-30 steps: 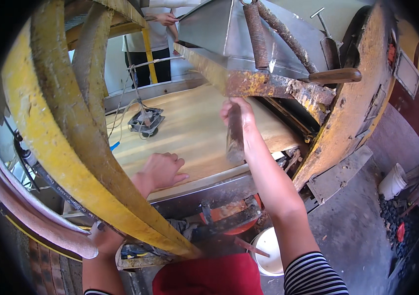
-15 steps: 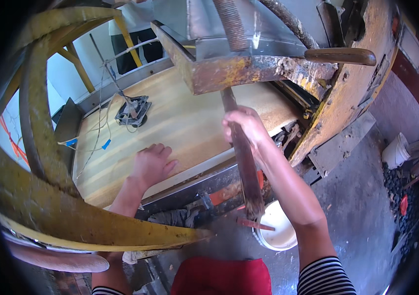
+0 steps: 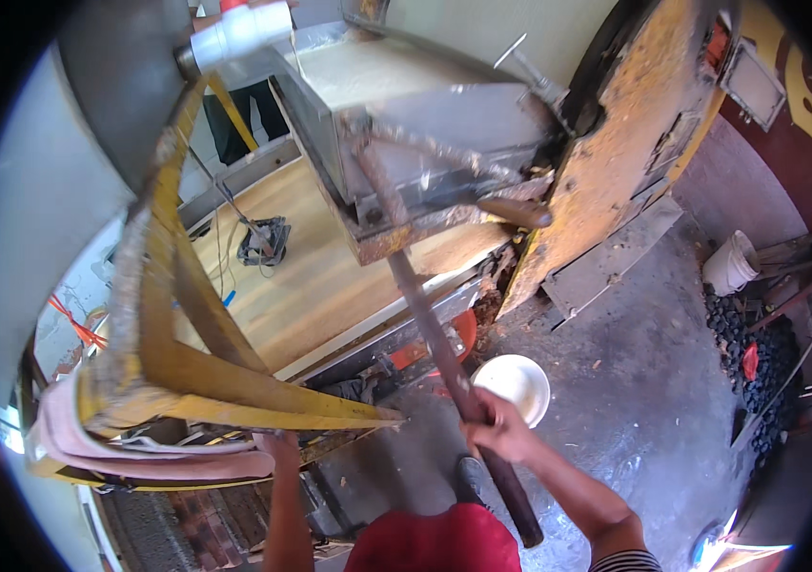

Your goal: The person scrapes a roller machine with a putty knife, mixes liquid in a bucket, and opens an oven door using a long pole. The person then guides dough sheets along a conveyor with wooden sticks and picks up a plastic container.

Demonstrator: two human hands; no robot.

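Note:
My right hand grips a long dark bar that runs diagonally from beside my red-covered front to beneath the rusty corner of a steel hopper. My left hand is low at the left, against the underside of the curved yellow frame near a pink padded strip; its fingers are mostly hidden. Beyond the frame lies a pale wooden board with a small dark fitting and cords on it. A wooden handle sticks out at the hopper's front.
A white bucket stands on the floor below; another pail is at right beside black lumps. A rusty orange panel rises at right. Another person's dark-clothed legs show beyond the hopper, near a white cylinder.
My right hand has moved down and toward me, sliding lower along the bar. My left hand has left the board for the frame's underside. The view has swung, showing more floor.

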